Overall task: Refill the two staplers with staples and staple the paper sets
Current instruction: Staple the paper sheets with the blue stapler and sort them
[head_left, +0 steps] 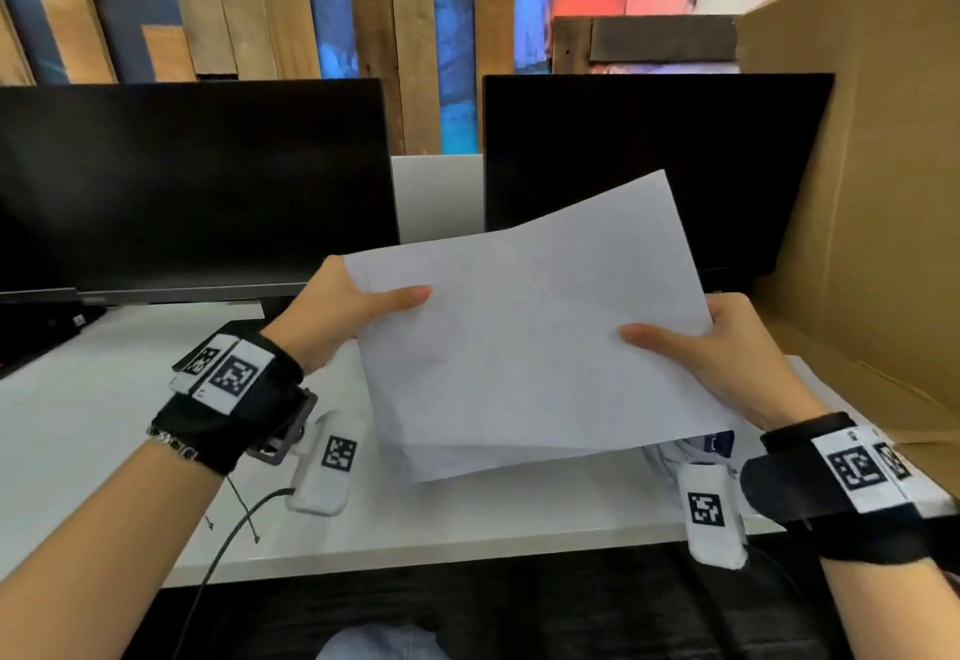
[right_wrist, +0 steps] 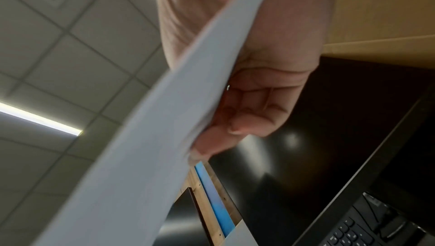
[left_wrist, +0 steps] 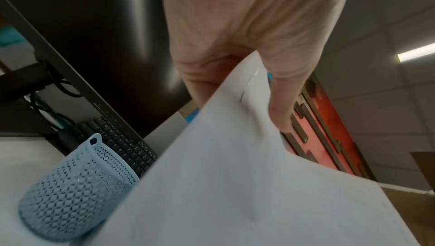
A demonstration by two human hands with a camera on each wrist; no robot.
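Observation:
A set of white paper sheets [head_left: 524, 327] is held in the air above the white desk [head_left: 93, 431], tilted up toward the right. My left hand [head_left: 358, 303] pinches its top left corner, thumb on top, right beside a staple [head_left: 367, 281]. In the left wrist view that staple [left_wrist: 242, 99] shows near the paper [left_wrist: 223, 185] corner under my left hand [left_wrist: 235, 75]. My right hand [head_left: 696, 342] grips the right edge, thumb on top; in the right wrist view its fingers [right_wrist: 247, 119] curl under the paper [right_wrist: 150, 138]. No stapler is in view.
Two dark monitors [head_left: 197, 181] [head_left: 649, 160] stand behind the paper. A large cardboard box [head_left: 872, 192] rises at the right. A light blue mesh cup [left_wrist: 77, 194] and a black keyboard [left_wrist: 124, 144] sit on the desk. Something blue and white [head_left: 711, 444] lies under the paper.

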